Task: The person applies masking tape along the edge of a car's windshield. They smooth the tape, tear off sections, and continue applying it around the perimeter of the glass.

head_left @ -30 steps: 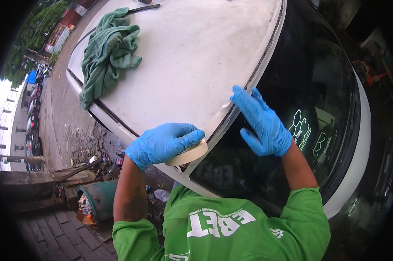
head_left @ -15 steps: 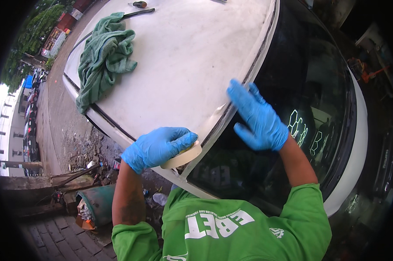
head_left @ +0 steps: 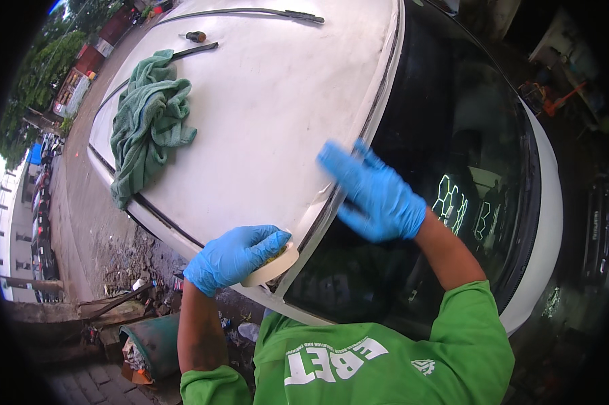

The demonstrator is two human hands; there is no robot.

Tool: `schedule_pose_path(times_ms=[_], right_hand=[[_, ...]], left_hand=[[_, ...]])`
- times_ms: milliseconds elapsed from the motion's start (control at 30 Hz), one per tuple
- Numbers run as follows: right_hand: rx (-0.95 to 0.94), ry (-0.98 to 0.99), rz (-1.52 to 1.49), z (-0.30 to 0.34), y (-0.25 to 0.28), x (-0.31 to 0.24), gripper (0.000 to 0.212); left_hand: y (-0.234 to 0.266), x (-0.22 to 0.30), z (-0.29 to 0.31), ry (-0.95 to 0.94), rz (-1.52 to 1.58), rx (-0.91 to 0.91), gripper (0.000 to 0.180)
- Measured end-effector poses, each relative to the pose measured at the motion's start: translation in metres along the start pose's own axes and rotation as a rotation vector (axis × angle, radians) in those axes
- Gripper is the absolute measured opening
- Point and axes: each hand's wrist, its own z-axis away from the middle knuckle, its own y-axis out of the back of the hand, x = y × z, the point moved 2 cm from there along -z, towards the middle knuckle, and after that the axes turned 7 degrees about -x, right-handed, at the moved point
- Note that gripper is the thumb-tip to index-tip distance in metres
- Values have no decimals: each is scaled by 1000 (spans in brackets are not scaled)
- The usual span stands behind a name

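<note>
My left hand [head_left: 231, 260], in a blue glove, is closed around a roll of cream-coloured masking tape [head_left: 272, 268] at the near corner of a white car roof [head_left: 257, 121]. Farther along the roof's right edge, beside the dark windshield [head_left: 453, 135], is my right hand [head_left: 372, 192], also gloved in blue. Its fingers are stretched out over the edge, slightly blurred, and it holds nothing. Between the hands, a pale strip [head_left: 311, 219] runs along that edge; its far part is hidden by the right hand.
A crumpled green towel [head_left: 149, 121] lies on the roof's left side. Beyond it are a screwdriver [head_left: 195, 36] and a loose black trim strip [head_left: 304, 17]. A tipped green bin [head_left: 157, 344] with rubbish stands at lower left, near rubble on the ground.
The view has shifted, so more of the far roof shows. My right hand has moved a little left over the roof edge. My left hand keeps its grip on the tape roll.
</note>
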Motion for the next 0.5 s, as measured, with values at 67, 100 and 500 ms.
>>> schedule_pose_path(times_ms=[67, 100, 500], right_hand=[[-134, 83, -79, 0, -1, -32, 77], [-200, 106, -131, 3, -4, -43, 77], [-75, 72, -259, 9, -11, -39, 80]], left_hand=[[0, -2, 0, -9, 24, 4, 64], [-2, -9, -2, -67, 43, 35, 64], [-38, -48, 43, -372, 186, 288, 32]])
